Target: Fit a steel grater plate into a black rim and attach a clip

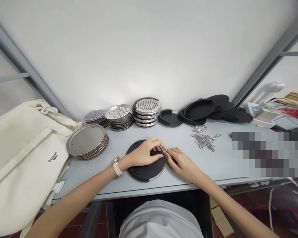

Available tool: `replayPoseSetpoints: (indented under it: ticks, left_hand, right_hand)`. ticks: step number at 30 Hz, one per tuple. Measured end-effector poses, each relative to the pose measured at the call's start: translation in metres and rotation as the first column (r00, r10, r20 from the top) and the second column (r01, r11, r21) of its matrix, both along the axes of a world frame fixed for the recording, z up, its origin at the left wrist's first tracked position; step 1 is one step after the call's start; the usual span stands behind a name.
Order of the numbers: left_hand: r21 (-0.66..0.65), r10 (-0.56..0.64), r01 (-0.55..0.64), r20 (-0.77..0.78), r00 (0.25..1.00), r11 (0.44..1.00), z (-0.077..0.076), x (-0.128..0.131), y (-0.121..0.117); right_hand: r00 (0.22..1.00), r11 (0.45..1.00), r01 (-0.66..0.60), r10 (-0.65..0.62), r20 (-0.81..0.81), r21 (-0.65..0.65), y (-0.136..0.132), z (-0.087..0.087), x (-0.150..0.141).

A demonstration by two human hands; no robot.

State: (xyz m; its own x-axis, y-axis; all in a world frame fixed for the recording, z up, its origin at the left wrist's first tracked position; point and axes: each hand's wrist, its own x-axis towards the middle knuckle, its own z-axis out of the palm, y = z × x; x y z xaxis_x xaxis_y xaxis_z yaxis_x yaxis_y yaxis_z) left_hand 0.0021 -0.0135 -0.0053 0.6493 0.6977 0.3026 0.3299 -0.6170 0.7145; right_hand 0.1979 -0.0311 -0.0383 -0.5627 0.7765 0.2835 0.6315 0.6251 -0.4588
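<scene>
A black round disc [145,170] lies flat before me on the table, with a silvery edge along its lower right. My left hand [146,152] reaches across the disc, thumb and fingertips closing at its right rim around a small metal clip [163,150]. From the right, my right hand [180,162] pinches the same clip, its fingers pressed together. My fingertips partly cover the clip, so whether it is hooked to the disc cannot be made out. Behind my right hand lies a loose pile of small metal snap clips [203,140].
Along the wall stand stacks of round metal graters [147,106] [118,113] and black round covers [198,109]. Grey round plates [85,140] are stacked at left, beside a cream bag [22,155]. White adapters with cables [265,114] sit at right. The table's front edge [169,190] is close to me.
</scene>
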Motion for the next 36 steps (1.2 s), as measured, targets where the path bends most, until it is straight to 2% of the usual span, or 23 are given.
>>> replayPoseSetpoints:
  ticks: [6, 12, 22, 36]
  left_hand:
    - [0.041, 0.019, -0.018, -0.022, 1.0, 0.999, 0.003, 0.0006, -0.0002]
    - [0.053, -0.039, 0.039, -0.003, 0.999, 0.998, 0.0042, 0.0016, 0.0003]
    - [0.038, -0.016, 0.016, 0.005, 1.0, 0.999, 0.0022, 0.0009, 0.0009]
    - [0.029, 0.013, -0.013, 0.0, 1.0, 1.0, 0.0014, -0.0001, 0.0007]
  right_hand:
    - [1.0, 1.0, -0.008, 0.008, 0.003, 0.016, 0.001, -0.0027, 0.0011]
    - [1.0, 1.0, -0.028, 0.028, 0.002, 0.002, 0.0005, -0.0023, 0.0016]
    - [1.0, 1.0, 0.024, -0.024, -0.017, 0.02, 0.0005, -0.0022, -0.0003]
    - [1.0, 0.999, 0.01, -0.011, 0.002, 0.038, 0.001, 0.0, -0.0006]
